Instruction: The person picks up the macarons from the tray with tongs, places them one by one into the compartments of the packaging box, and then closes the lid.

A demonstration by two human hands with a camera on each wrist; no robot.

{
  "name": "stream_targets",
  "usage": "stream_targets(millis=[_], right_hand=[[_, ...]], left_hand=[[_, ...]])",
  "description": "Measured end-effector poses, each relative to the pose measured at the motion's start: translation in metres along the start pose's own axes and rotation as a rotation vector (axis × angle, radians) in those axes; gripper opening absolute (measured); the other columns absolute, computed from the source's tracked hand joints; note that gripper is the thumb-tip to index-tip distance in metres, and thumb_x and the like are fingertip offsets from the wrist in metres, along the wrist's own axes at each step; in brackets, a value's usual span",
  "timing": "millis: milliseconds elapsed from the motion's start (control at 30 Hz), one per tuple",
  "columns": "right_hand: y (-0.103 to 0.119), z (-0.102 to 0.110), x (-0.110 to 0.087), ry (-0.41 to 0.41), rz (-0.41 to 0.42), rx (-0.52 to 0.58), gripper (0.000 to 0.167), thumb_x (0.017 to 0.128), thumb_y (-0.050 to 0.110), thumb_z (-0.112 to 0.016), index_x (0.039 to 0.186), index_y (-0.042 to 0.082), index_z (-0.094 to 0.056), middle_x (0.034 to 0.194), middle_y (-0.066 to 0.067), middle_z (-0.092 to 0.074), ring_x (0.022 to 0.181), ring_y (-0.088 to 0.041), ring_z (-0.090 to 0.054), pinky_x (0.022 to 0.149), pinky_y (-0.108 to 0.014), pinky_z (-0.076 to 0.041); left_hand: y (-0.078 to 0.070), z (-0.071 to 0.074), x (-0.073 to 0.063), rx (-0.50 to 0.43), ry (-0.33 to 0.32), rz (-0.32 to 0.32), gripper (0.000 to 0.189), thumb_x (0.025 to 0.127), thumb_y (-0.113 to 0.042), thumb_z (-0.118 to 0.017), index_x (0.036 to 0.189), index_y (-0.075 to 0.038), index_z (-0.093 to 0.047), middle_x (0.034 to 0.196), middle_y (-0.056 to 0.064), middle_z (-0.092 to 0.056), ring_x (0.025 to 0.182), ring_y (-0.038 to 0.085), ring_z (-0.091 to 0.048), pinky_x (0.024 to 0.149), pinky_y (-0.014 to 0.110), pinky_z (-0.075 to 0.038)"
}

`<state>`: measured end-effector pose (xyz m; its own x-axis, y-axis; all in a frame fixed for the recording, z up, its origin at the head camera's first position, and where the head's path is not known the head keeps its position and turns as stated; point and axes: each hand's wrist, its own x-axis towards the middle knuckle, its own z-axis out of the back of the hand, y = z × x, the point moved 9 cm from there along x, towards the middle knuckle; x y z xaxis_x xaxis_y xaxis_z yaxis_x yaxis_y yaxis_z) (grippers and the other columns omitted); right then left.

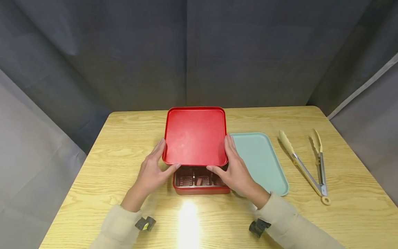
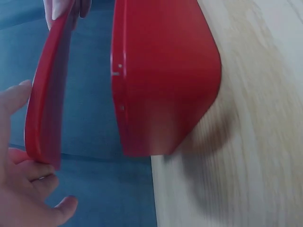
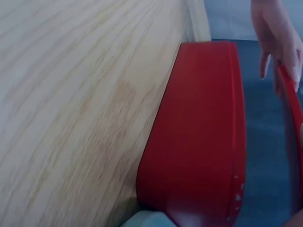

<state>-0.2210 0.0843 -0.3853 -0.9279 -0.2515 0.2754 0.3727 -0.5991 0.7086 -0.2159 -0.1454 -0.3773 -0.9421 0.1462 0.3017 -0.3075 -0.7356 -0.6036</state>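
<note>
Both hands hold a red square lid up over a red box. My left hand grips the lid's left side, thumb at the near edge. On the opposite side my right hand grips it the same way. The left wrist view shows a gap between the lid and the box. Inside the box, a divided insert shows below the lid's near edge, with a small brownish piece in one compartment. The lid covers the rest of the inside.
To the right of the box lies a pale green tray, partly behind my right hand. Farther right, tongs with cream tips lie spread on the wooden table. A dark curtain hangs behind the table's far edge.
</note>
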Motion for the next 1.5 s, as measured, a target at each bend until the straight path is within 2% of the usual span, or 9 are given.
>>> stream_targets(millis=[167,333,433,567,667,767,900,1100,1500], right_hand=[[0.004,0.005,0.0,-0.074,0.103,-0.011,0.11,0.075,0.028,-0.08,0.151,0.004,-0.005,0.16,-0.006,-0.001,0.146,-0.023,-0.003,0.108,-0.049,-0.032],[0.008,0.01,-0.002,-0.153,0.198,-0.042,0.113,0.072,0.022,-0.082,0.151,0.001,-0.005,0.159,-0.008,0.0,0.146,-0.024,-0.003,0.108,-0.044,-0.031],[0.012,0.013,-0.004,-0.211,0.267,-0.081,0.114,0.069,0.02,-0.084,0.15,0.0,-0.006,0.159,-0.011,-0.002,0.145,-0.03,-0.006,0.11,-0.036,-0.027],[0.019,0.018,-0.007,-0.31,0.402,-0.116,0.104,0.077,0.032,-0.076,0.148,-0.006,-0.01,0.156,-0.022,-0.008,0.142,-0.042,-0.011,0.114,-0.029,-0.019],[0.024,0.021,-0.011,-0.381,0.508,-0.144,0.095,0.085,0.041,-0.063,0.147,-0.009,-0.012,0.153,-0.029,-0.012,0.141,-0.044,-0.013,0.116,-0.032,-0.016],[0.029,0.024,-0.014,-0.451,0.596,-0.187,0.09,0.089,0.042,-0.058,0.147,-0.008,-0.012,0.153,-0.029,-0.013,0.141,-0.043,-0.013,0.116,-0.037,-0.017],[0.034,0.03,-0.018,-0.533,0.688,-0.228,0.087,0.089,0.037,-0.061,0.148,-0.005,-0.013,0.155,-0.023,-0.012,0.141,-0.041,-0.015,0.115,-0.044,-0.02],[0.036,0.036,-0.019,-0.601,0.74,-0.236,0.086,0.088,0.033,-0.064,0.149,-0.002,-0.016,0.157,-0.017,-0.012,0.143,-0.036,-0.015,0.114,-0.047,-0.02],[0.037,0.038,-0.02,-0.629,0.756,-0.229,0.083,0.088,0.031,-0.064,0.15,0.001,-0.017,0.157,-0.014,-0.013,0.143,-0.034,-0.016,0.114,-0.048,-0.021]], left_hand=[[-0.008,0.006,0.001,-0.043,-0.082,-0.042,0.088,0.078,-0.035,-0.075,0.146,-0.003,-0.03,0.152,0.01,-0.032,0.14,0.024,-0.03,0.11,0.047,-0.031],[-0.019,0.015,-0.001,-0.097,-0.191,-0.156,0.086,0.076,-0.023,-0.078,0.145,-0.001,-0.032,0.149,0.013,-0.036,0.138,0.025,-0.034,0.107,0.045,-0.035],[-0.025,0.02,-0.002,-0.122,-0.234,-0.207,0.087,0.075,-0.019,-0.079,0.146,-0.001,-0.032,0.149,0.012,-0.036,0.137,0.025,-0.035,0.107,0.044,-0.036],[-0.028,0.022,-0.002,-0.181,-0.241,-0.225,0.086,0.076,-0.016,-0.077,0.147,-0.006,-0.03,0.151,0.008,-0.034,0.138,0.024,-0.034,0.108,0.042,-0.035],[-0.029,0.023,-0.003,-0.23,-0.235,-0.219,0.084,0.078,-0.014,-0.076,0.148,-0.006,-0.029,0.151,0.008,-0.033,0.138,0.023,-0.033,0.11,0.038,-0.032],[-0.031,0.025,-0.004,-0.276,-0.228,-0.212,0.081,0.079,-0.011,-0.074,0.147,-0.003,-0.029,0.15,0.009,-0.033,0.138,0.024,-0.033,0.11,0.034,-0.03],[-0.034,0.026,-0.005,-0.359,-0.211,-0.198,0.078,0.08,-0.006,-0.072,0.147,-0.003,-0.03,0.15,0.008,-0.034,0.138,0.022,-0.033,0.111,0.031,-0.029],[-0.037,0.029,-0.005,-0.44,-0.204,-0.193,0.077,0.08,-0.002,-0.07,0.147,-0.005,-0.031,0.149,0.007,-0.037,0.138,0.021,-0.033,0.111,0.033,-0.029],[-0.045,0.036,-0.009,-0.49,-0.251,-0.296,0.073,0.079,0.006,-0.065,0.144,0.003,-0.032,0.147,0.015,-0.038,0.136,0.027,-0.035,0.111,0.028,-0.03]])
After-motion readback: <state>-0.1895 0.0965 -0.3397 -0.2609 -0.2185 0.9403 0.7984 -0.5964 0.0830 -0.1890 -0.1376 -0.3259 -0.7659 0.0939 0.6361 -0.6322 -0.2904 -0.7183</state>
